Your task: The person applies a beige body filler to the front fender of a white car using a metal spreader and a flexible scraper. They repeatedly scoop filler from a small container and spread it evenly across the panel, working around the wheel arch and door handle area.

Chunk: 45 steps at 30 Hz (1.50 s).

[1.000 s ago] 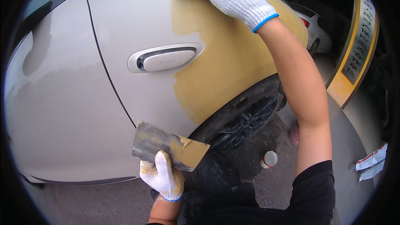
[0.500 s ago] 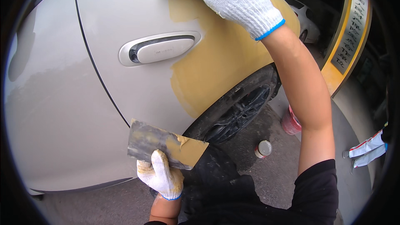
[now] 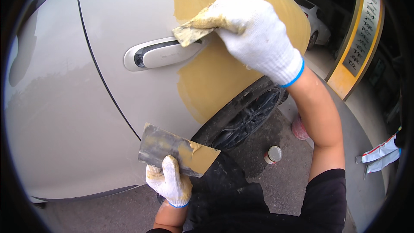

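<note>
My right hand (image 3: 254,34), in a white knit glove with a blue cuff, grips a putty-smeared scraper (image 3: 189,32). The scraper's edge overlaps the door handle (image 3: 166,56) in view; whether it touches cannot be told. Tan body filler (image 3: 211,86) coats the rear of the light grey car (image 3: 125,8), above and below the handle and over the wheel arch. Lower down, my gloved left hand (image 3: 170,185) holds a flat mixing board (image 3: 172,146), thumb on top. Filler covers its right part, with a small raised dab.
The car's rear wheel (image 3: 248,123) lies below the filler. On the ground stand a small can (image 3: 273,154) and a pink-red bucket (image 3: 299,129). A yellow-framed sign (image 3: 355,39) rises at right, with another car (image 3: 318,28) behind. A person's legs (image 3: 381,155) show at the right edge.
My right hand has come down from the upper panel to handle height with the scraper, uncovering smoothed filler above. The left hand and board have shifted slightly right.
</note>
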### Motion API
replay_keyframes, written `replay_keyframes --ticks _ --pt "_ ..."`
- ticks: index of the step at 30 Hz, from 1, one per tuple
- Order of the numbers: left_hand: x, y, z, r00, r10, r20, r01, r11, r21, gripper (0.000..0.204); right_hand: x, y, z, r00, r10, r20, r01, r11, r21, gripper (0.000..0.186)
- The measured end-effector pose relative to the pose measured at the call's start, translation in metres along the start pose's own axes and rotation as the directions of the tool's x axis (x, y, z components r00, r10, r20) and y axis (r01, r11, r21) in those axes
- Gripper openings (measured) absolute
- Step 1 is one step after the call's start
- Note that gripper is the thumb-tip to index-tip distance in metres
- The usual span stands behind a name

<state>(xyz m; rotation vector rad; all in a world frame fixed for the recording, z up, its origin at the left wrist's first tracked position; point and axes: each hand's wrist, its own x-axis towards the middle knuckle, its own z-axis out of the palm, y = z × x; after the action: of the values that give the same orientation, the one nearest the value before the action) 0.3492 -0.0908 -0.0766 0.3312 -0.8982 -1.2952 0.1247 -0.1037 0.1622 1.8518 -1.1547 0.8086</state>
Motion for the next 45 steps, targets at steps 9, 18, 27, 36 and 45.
replay_keyframes --ticks 9,18,27,36,45 --pt "0.002 0.002 0.000 0.999 0.032 -0.005 -0.032 0.999 0.041 0.033 0.074 0.075 -0.038 0.995 0.052 0.086 -0.054 0.998 0.015 0.035" --pt "-0.002 0.007 -0.006 1.000 -0.001 -0.004 0.002 0.998 0.056 0.033 0.087 0.066 -0.029 0.971 0.082 0.223 -0.108 0.988 0.106 0.044" --pt "-0.006 -0.002 -0.009 1.000 -0.026 0.005 0.026 0.999 0.030 0.036 0.030 0.030 -0.027 1.000 0.008 0.017 -0.011 0.980 0.198 0.035" --pt "-0.005 -0.003 -0.011 0.998 -0.042 0.039 0.041 0.999 0.036 0.038 -0.005 0.032 -0.001 0.995 0.014 -0.099 0.003 0.985 0.173 0.031" --pt "-0.012 -0.025 -0.010 0.997 -0.070 0.034 0.068 0.996 0.054 0.038 -0.038 0.037 0.001 0.975 -0.197 -0.106 0.175 0.967 -0.185 0.025"
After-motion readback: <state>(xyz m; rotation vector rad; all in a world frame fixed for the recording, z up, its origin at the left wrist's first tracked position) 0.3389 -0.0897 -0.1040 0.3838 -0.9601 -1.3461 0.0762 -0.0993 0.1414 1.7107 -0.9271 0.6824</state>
